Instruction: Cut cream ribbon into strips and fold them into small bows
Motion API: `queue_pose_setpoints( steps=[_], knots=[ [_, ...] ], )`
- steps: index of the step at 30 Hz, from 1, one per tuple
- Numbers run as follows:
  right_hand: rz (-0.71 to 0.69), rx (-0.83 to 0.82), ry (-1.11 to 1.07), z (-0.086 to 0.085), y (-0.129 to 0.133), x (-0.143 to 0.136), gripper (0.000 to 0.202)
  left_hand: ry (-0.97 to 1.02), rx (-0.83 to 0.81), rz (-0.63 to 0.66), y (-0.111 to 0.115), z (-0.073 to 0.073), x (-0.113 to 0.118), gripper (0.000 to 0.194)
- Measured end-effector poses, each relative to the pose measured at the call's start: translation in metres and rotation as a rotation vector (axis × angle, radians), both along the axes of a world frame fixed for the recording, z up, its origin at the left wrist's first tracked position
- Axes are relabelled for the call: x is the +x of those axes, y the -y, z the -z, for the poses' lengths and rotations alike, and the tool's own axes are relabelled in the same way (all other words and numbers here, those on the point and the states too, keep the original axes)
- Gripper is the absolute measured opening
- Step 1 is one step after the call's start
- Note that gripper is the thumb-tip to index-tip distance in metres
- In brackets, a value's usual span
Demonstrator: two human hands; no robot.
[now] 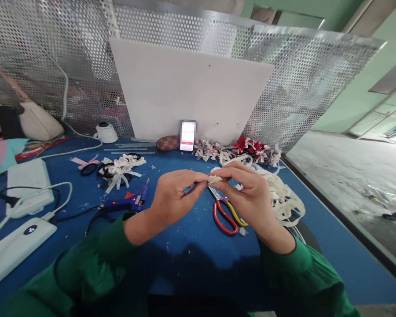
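Between the fingertips of my left hand (176, 191) and my right hand (246, 187) is a small folded piece of cream ribbon (214, 179). Both hands pinch it from opposite sides above the blue table (185, 259). Scissors (225, 215) with one red and one yellow handle lie beneath, their blades partly covered by my right hand. Left of my left hand rests a blue glue gun (127, 201). A loose heap of cream ribbon (285, 200) spreads to the right of my right hand.
White bows with black hair ties (120, 169) lie at the left, near a power strip (29, 187) and a white power bank (21, 246). At the back a lit phone (187, 136) leans by a checkered case (167, 143). Red and white bows (251, 147) are piled right of it.
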State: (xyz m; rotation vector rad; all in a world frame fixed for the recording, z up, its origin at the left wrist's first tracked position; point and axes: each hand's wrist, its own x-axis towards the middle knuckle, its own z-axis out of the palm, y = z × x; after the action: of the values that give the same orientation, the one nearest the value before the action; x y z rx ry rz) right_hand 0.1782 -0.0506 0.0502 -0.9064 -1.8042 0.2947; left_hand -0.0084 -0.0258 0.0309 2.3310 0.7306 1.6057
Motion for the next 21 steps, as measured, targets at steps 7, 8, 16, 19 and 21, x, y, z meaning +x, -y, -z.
queue_pose_setpoints(
  steps=[7, 8, 16, 19, 21],
  knots=[
    [0.086, 0.133, 0.041, 0.0036, 0.0032, -0.0078, 0.006, -0.031, -0.091, -0.052, 0.0035, 0.0017, 0.0023, 0.012],
    [0.097, 0.148, 0.052, 0.0044, 0.0034, -0.0086, 0.007, -0.028, -0.12, -0.061, 0.0041, 0.0022, 0.0027, 0.013],
    [0.072, 0.01, -0.068, 0.0032, 0.0005, -0.0035, 0.008, 0.049, -0.456, -0.007, 0.0077, -0.0006, 0.0045, 0.011],
    [0.051, -0.1, -0.136, 0.0036, -0.0026, -0.0006, 0.007, 0.115, -0.571, 0.053, 0.0072, -0.0029, 0.0044, 0.021],
    [0.031, -0.142, -0.167, 0.0046, -0.004, -0.0004, 0.006, 0.145, -0.61, 0.086, 0.0069, -0.0034, 0.0041, 0.029]
  ],
)
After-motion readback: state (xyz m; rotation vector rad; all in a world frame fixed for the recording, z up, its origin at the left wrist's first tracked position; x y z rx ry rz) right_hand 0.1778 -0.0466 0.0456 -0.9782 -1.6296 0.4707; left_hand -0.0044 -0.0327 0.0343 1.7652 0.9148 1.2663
